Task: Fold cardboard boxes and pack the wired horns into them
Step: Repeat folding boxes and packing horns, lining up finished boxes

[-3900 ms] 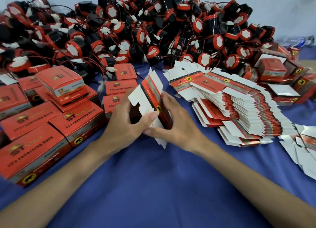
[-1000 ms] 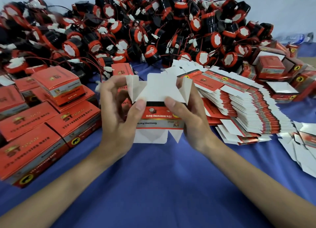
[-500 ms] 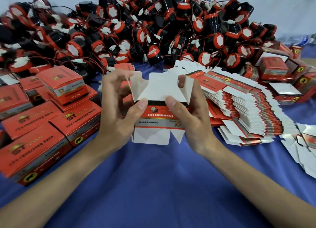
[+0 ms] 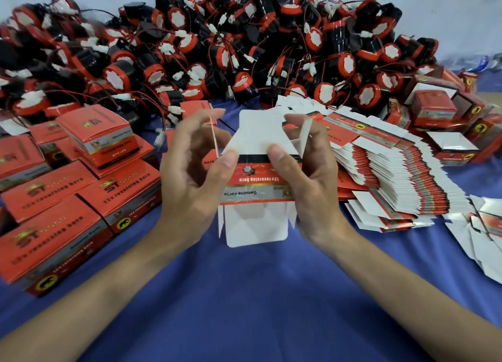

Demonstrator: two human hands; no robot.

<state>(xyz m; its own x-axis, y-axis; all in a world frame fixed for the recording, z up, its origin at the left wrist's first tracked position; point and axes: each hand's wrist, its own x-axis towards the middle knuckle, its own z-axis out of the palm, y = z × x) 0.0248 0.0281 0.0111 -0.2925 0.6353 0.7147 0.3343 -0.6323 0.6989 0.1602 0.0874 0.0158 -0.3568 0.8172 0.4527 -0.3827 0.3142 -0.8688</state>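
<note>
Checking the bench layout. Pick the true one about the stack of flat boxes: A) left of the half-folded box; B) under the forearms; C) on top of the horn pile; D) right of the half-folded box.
D: the stack of flat boxes fans out to the right of the half-folded box; closed boxes sit on its left.

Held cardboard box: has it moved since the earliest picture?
Yes. The cardboard box has turned from edge-on to face-on and opened up, still just left of the stack of flat box blanks.
</note>
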